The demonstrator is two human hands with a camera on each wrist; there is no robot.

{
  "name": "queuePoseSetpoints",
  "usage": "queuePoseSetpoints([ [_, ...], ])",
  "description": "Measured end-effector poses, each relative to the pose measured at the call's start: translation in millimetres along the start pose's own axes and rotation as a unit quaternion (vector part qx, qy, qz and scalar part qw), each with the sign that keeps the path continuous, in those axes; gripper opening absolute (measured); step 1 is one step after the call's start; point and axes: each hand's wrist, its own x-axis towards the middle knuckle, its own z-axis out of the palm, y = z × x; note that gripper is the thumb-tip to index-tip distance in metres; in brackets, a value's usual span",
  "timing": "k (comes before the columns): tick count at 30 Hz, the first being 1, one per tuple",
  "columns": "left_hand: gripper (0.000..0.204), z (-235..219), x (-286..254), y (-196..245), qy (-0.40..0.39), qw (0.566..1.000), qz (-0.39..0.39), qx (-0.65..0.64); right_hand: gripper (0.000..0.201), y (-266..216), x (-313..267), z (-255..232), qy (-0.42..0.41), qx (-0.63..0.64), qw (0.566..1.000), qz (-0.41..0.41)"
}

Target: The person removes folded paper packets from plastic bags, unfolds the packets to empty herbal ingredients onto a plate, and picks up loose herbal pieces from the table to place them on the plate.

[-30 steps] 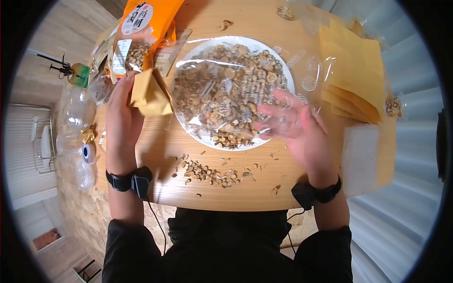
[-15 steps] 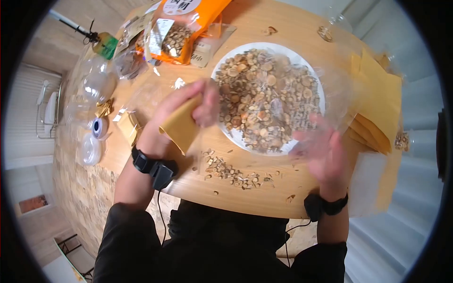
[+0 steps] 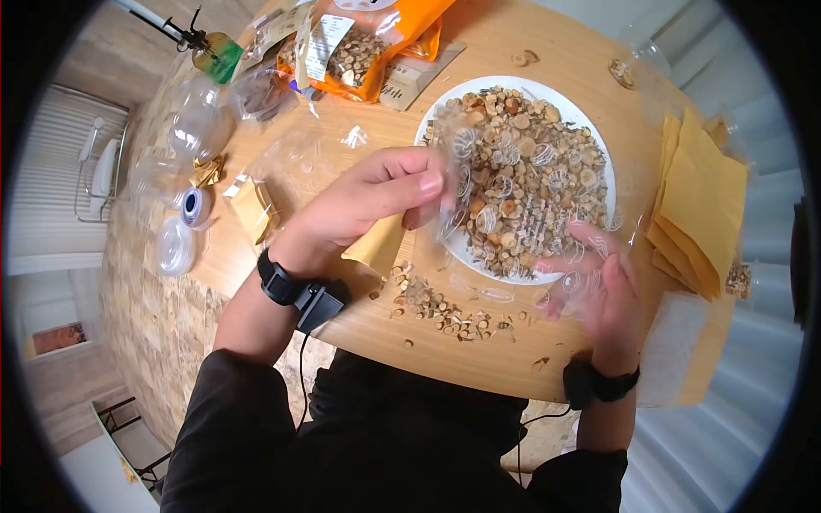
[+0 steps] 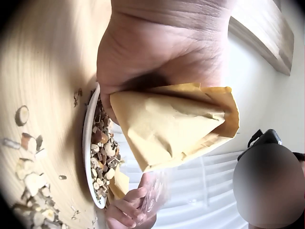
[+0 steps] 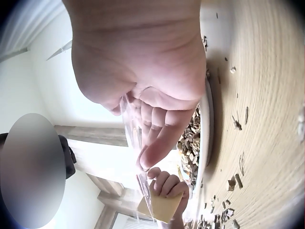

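Observation:
My left hand (image 3: 380, 190) grips a folded yellow paper packet (image 4: 162, 129) in its curled fingers. Its thumb and fingertips meet at the left edge of a clear plastic bag (image 3: 522, 184) with white printing. My right hand (image 3: 609, 295) holds the bag's other side, and in the right wrist view the film runs between its thumb and fingers. Stretched between both hands, the bag overlaps a white plate (image 3: 513, 80) heaped with dried brown slices (image 3: 513, 120). The packet's lower part shows below the left palm in the head view.
Loose dried slices (image 3: 453, 321) are scattered before the plate. Yellow envelopes (image 3: 705, 201) lie stacked at right. An orange bag (image 3: 376, 73) of slices stands at the back left. A small yellow packet (image 3: 252, 209), a tape roll (image 3: 196, 207) and clear containers (image 3: 201, 120) are left.
My left hand has swung right from beside the orange bag, carrying the paper packet to the clear bag's left edge. My right hand stays at the bag. The head view has shifted left.

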Motion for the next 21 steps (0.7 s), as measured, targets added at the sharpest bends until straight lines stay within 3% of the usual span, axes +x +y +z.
queuePoseSetpoints([
  [4,0.023,4,-1,-2,0.047,0.998,-0.036,0.016,0.057,2,-1,2,-0.015,0.008,1.0,-0.005],
  [6,0.021,5,0,-6,0.081,0.996,-0.016,0.02,0.06,-2,-1,7,0.042,0.01,0.998,0.036],
  [10,0.021,6,-1,-5,0.08,0.996,-0.039,0.004,0.058,-8,-2,8,0.074,0.0,0.995,0.068],
  [12,0.021,3,0,-6,0.074,0.997,0.015,0.016,0.054,-8,-6,6,0.08,-0.015,0.993,0.086],
  [13,0.022,2,-2,3,0.065,0.997,-0.023,0.033,0.054,-9,-6,7,0.079,-0.015,0.993,0.087],
  [21,0.024,0,-3,0,0.085,0.995,-0.019,0.043,0.05,-14,-6,12,0.076,-0.054,0.993,0.075],
])
